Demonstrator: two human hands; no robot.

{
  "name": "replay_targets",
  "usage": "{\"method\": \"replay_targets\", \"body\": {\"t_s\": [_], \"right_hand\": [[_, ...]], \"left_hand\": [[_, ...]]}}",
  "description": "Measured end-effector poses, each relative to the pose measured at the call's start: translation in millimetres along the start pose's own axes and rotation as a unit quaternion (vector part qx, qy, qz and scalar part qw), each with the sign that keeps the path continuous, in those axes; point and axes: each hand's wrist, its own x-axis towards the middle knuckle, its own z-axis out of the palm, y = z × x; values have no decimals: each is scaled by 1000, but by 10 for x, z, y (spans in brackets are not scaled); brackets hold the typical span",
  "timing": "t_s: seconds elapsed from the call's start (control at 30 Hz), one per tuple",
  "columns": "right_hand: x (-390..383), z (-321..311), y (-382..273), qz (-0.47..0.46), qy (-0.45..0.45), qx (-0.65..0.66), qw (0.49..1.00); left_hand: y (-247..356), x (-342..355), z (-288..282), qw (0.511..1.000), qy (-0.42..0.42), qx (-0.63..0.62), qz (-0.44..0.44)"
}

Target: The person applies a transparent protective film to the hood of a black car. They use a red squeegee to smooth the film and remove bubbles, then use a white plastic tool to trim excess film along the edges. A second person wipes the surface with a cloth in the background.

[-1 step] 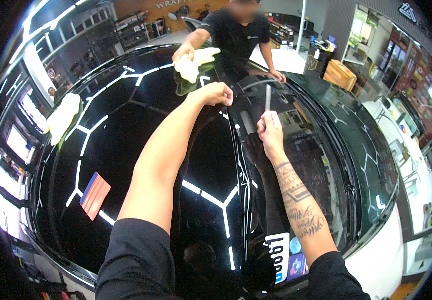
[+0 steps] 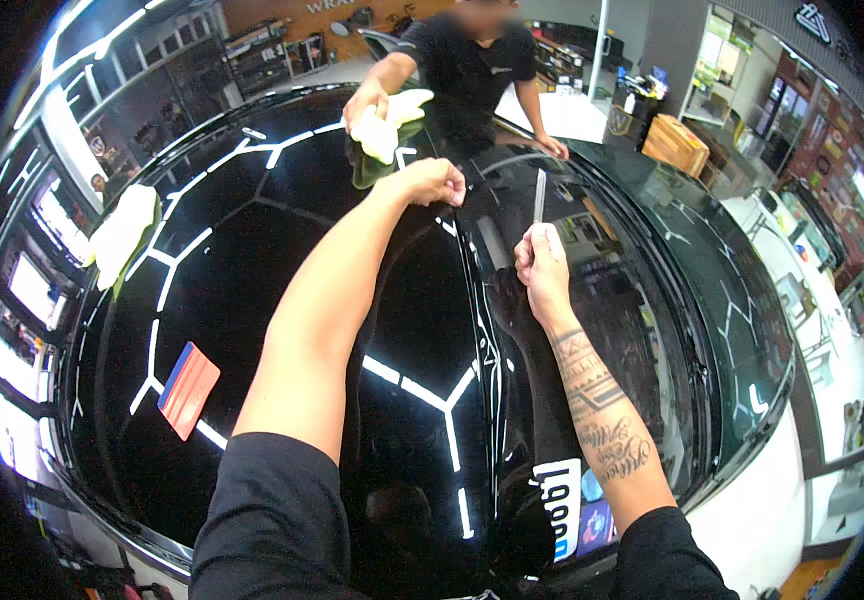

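A glossy black film (image 2: 252, 260) covers the left part of a dark car roof, and its wavy edge runs lengthwise down the middle. At the far end of that edge my left hand (image 2: 434, 184) is closed in a pinch, fingertips at the film's edge. To the right, above the dark glass (image 2: 592, 260), my right hand (image 2: 542, 256) is wrapped round a slim silver snap-off knife (image 2: 539, 197) pointing away from me. An orange squeegee card (image 2: 190, 390) with a blue edge lies on the black surface at the left.
Across the car a person in black (image 2: 467, 75) rests one hand on a pale yellow cloth (image 2: 380, 128) and the other on the roof. Another pale cloth (image 2: 124, 232) lies at the left edge. Stickers (image 2: 556, 510) are near me; a wooden box (image 2: 676, 146) stands beyond.
Almost nothing differs; the view shifts slightly. Both my hands keep their grips, and the person opposite still holds the cloth.
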Motion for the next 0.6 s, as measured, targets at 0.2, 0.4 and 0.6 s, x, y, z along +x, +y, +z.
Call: {"method": "replay_targets", "body": {"t_s": [0.2,0.4,0.6], "right_hand": [[-483,105,-210,-7,-32,-95,995],[-275,138,-154,-82,11,-333,939],[-239,346,-372,21,-44,-433,900]], "left_hand": [[272,55,6,995,53,81,1],[345,-81,129,979,167,119,12],[353,-235,-27,995,67,53,50]]}}
